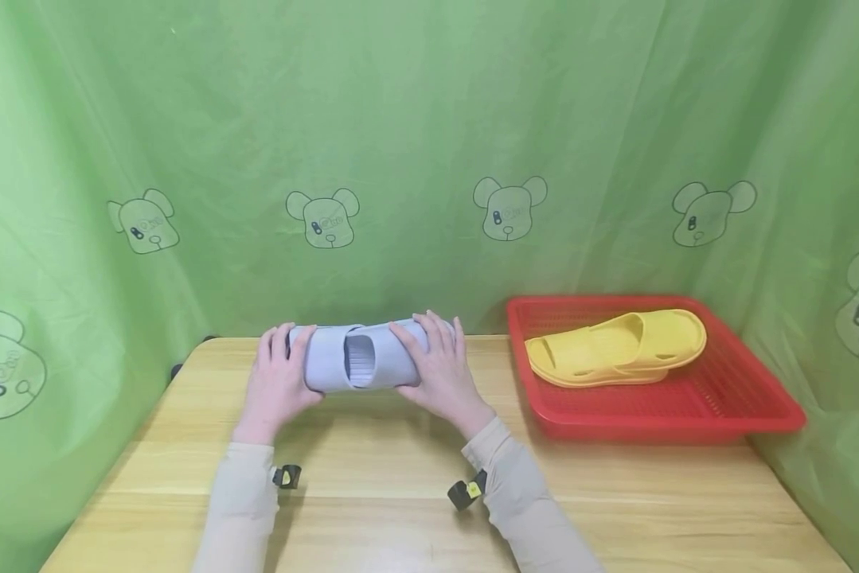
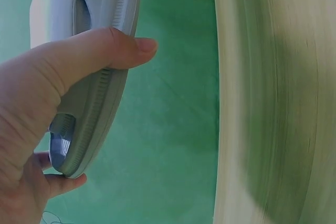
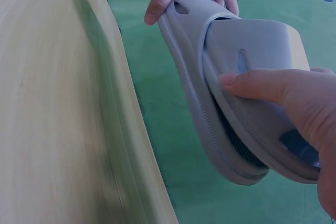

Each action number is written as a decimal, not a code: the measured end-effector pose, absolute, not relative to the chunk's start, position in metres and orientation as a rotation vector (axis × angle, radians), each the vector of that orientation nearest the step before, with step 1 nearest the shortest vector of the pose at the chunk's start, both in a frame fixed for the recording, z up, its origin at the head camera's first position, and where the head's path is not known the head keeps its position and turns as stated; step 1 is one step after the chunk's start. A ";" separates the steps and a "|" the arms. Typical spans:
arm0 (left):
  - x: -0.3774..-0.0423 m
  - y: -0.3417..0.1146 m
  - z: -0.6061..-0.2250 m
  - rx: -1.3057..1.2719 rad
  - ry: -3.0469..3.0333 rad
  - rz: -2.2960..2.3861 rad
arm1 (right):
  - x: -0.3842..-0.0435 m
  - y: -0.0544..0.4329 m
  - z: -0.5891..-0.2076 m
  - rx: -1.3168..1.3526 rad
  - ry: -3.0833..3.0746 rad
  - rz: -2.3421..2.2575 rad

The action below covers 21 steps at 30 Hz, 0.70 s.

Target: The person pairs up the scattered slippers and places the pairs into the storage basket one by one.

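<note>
A pair of grey-blue slippers [image 1: 389,358], nested one into the other with toes at opposite ends, is held up above the wooden table. My left hand [image 1: 280,383] grips the left end, its thumb [image 2: 113,51] along the sole edge and fingers around the toe. At the other end my right hand [image 1: 439,370] holds the second slipper [image 3: 262,45], the thumb pressed on its side and the fingers mostly hidden behind it. In the right wrist view the two soles lie against each other with a narrow gap near the lower end.
To the right, a red plastic basket [image 1: 658,434] holds a pair of yellow slippers [image 1: 615,346], stacked together. The wooden table [image 1: 372,509] stretches under both arms. Green curtain [image 1: 415,119] with printed bear heads surrounds the table at the back and sides.
</note>
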<state>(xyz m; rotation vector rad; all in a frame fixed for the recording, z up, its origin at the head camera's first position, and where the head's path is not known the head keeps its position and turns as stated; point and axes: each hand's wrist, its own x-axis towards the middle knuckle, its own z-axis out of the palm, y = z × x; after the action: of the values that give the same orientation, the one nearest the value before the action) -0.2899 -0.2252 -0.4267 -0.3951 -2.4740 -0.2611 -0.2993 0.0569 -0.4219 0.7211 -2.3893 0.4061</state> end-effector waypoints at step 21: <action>-0.291 -0.217 -0.431 -0.388 -2.479 -0.258 | -0.303 0.063 -0.418 0.869 -2.215 0.444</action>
<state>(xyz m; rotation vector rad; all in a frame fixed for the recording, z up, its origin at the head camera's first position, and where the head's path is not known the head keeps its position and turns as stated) -0.2909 -0.2168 -0.4306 -0.3880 -2.4787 -0.2579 -0.3026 0.0630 -0.4177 0.8691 -2.2145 0.4439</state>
